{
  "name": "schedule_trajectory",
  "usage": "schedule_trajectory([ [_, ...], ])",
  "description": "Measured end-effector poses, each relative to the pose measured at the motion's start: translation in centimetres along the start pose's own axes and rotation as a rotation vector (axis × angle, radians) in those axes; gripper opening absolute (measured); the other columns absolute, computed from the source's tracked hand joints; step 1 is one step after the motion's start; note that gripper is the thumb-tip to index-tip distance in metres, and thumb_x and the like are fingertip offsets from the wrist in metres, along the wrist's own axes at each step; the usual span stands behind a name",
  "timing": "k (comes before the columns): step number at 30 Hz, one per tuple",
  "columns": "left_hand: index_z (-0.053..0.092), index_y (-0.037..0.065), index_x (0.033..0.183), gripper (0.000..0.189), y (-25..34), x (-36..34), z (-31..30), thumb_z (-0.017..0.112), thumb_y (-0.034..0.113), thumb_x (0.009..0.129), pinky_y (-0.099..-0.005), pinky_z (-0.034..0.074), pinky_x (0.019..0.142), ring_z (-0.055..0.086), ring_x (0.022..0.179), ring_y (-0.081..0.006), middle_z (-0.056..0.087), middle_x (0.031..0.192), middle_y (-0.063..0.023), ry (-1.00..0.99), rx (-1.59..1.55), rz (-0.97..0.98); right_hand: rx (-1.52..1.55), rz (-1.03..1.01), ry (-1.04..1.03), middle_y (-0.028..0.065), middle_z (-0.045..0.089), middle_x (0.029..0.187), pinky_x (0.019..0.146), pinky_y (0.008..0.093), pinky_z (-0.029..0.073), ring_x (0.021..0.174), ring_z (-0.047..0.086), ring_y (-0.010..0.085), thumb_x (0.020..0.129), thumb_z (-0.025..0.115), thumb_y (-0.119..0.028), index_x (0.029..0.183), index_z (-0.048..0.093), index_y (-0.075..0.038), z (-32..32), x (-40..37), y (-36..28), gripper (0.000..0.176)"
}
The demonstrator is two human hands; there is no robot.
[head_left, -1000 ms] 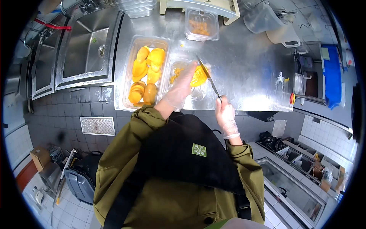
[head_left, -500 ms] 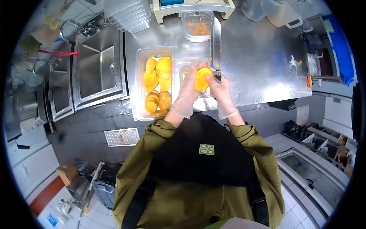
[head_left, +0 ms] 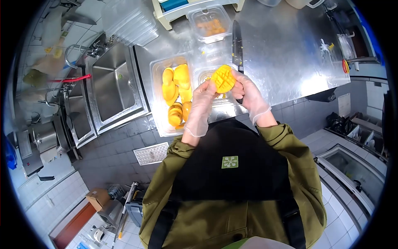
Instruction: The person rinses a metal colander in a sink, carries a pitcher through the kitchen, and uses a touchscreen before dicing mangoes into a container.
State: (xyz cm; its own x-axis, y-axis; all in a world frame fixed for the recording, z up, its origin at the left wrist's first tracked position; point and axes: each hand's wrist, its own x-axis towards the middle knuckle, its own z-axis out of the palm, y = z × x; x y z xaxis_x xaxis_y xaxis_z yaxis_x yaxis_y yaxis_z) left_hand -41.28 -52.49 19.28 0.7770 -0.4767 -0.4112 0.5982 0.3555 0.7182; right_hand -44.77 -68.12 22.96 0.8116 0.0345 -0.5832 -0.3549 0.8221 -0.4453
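A scored mango half [head_left: 224, 79], its flesh cut in a criss-cross and bulging upward, is held by its edges between both hands. My left hand [head_left: 203, 96], in a clear glove, pinches the left edge. At the right edge, my gloved right hand [head_left: 248, 91] has its fingers curled around the rim. Beneath the hands is a clear container [head_left: 201, 74] with some yellow bits in it. A long knife [head_left: 237, 45] lies on the counter just beyond my right hand, its black handle partly hidden by that hand. Left of my hands, a clear tub [head_left: 156, 99] holds several mango pieces.
Farther back stands a lidded clear container [head_left: 209, 36] with orange chunks, beside a cream rack [head_left: 166, 18]. Stacked clear containers [head_left: 132, 25] stand near the sink [head_left: 114, 89] at the left. The steel counter [head_left: 286, 54] extends to the right.
The mango half has been bent outward, so its scored cubes now stand apart. My hands have moved to its opposite edges. The camera view has tilted and shifted.
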Motion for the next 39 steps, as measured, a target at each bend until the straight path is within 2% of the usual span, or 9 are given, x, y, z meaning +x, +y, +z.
schedule_trajectory([
  [5, 0.056, -0.002, 0.113, 0.028, -0.6, -0.3, 0.9, 0.055, 0.016, 0.091, -0.0333, 0.044, 0.093, 0.057, 0.103, -0.0191, 0.059, 0.112, -0.0099, -0.171, -0.232, 0.059, 0.496, 0.282, 0.029, -0.0062, 0.034, 0.051, 0.029, 0.0198, 0.022, 0.034, 0.026, 0.0038, 0.094, 0.045, -0.024, 0.077, 0.048, -0.011, -1.2, 1.0, 1.8, 0.021],
  [8, 0.055, -0.001, 0.115, 0.029, -0.7, -0.4, 0.5, 0.055, 0.014, 0.090, -0.0358, 0.043, 0.096, 0.055, 0.107, -0.0197, 0.058, 0.116, -0.0101, -0.205, -0.268, -0.015, 0.441, 0.274, 0.071, -0.0058, 0.034, 0.052, 0.027, 0.0201, 0.020, 0.033, 0.025, 0.0040, 0.094, 0.042, -0.024, 0.076, 0.047, -0.011, -1.1, 0.7, 2.4, 0.023],
  [9, 0.055, -0.001, 0.114, 0.028, -0.6, -0.5, 0.4, 0.055, 0.013, 0.090, -0.0356, 0.043, 0.095, 0.056, 0.106, -0.0195, 0.058, 0.115, -0.0097, -0.167, -0.290, -0.037, 0.293, 0.267, -0.011, -0.0060, 0.034, 0.052, 0.031, 0.0200, 0.022, 0.035, 0.027, 0.0044, 0.096, 0.040, -0.030, 0.075, 0.046, -0.011, -1.3, 0.6, 2.0, 0.029],
  [14, 0.056, 0.001, 0.108, 0.022, 0.0, -1.2, -0.5, 0.055, 0.012, 0.090, -0.0319, 0.046, 0.089, 0.058, 0.098, -0.0172, 0.060, 0.109, -0.0080, 0.097, -0.177, -0.073, -0.661, -0.278, 0.011, -0.0047, 0.036, 0.054, 0.044, 0.0210, 0.027, 0.046, 0.031, 0.0045, 0.097, 0.028, -0.049, 0.090, 0.060, -0.005, -1.9, -2.1, -0.1, 0.054],
  [19, 0.056, 0.002, 0.104, 0.019, -0.8, -1.2, -0.6, 0.055, 0.015, 0.091, -0.0263, 0.048, 0.084, 0.059, 0.091, -0.0131, 0.060, 0.099, -0.0053, 0.243, 0.019, 0.007, -1.063, -0.166, 0.050, -0.0039, 0.043, 0.061, 0.057, 0.0218, 0.035, 0.059, 0.039, 0.0051, 0.097, 0.039, -0.035, 0.079, 0.059, -0.007, -4.2, -3.7, 0.6, 0.039],
  [26, 0.055, 0.001, 0.105, 0.020, 0.0, -1.5, 2.8, 0.050, 0.016, 0.093, -0.0229, 0.047, 0.085, 0.057, 0.089, -0.0098, 0.059, 0.097, -0.0039, 0.249, 0.075, 0.105, -1.140, -0.119, -0.075, -0.0028, 0.043, 0.062, 0.060, 0.0249, 0.037, 0.062, 0.039, 0.0086, 0.095, 0.044, -0.031, 0.077, 0.056, -0.004, -5.3, -4.6, 1.0, 0.034],
  [32, 0.055, 0.002, 0.103, 0.019, -0.8, -1.4, 3.1, 0.051, 0.018, 0.093, -0.0236, 0.045, 0.084, 0.055, 0.089, -0.0088, 0.059, 0.097, -0.0020, 0.269, 0.069, 0.183, -1.372, -0.405, 0.063, 0.0023, 0.044, 0.061, 0.059, 0.0267, 0.040, 0.061, 0.041, 0.0101, 0.094, 0.045, -0.031, 0.079, 0.055, -0.004, -4.8, -4.7, 2.7, 0.032],
  [35, 0.055, 0.002, 0.101, 0.018, -0.8, -1.7, 3.8, 0.049, 0.017, 0.094, -0.0236, 0.046, 0.084, 0.054, 0.086, -0.0085, 0.058, 0.095, -0.0022, 0.309, 0.059, 0.226, -1.392, -0.415, 0.091, 0.0005, 0.047, 0.064, 0.062, 0.0263, 0.040, 0.063, 0.043, 0.0101, 0.095, 0.044, -0.031, 0.080, 0.056, -0.003, -4.2, -5.1, 3.2, 0.033],
  [39, 0.055, 0.001, 0.102, 0.016, -1.4, -1.7, 3.8, 0.049, 0.012, 0.093, -0.0228, 0.045, 0.083, 0.054, 0.084, -0.0083, 0.058, 0.093, -0.0024, 0.285, 0.002, 0.199, -0.951, -0.262, -0.030, -0.0027, 0.047, 0.067, 0.063, 0.0237, 0.039, 0.064, 0.042, 0.0085, 0.095, 0.042, -0.034, 0.077, 0.054, -0.004, -5.3, -4.8, 3.8, 0.037],
])
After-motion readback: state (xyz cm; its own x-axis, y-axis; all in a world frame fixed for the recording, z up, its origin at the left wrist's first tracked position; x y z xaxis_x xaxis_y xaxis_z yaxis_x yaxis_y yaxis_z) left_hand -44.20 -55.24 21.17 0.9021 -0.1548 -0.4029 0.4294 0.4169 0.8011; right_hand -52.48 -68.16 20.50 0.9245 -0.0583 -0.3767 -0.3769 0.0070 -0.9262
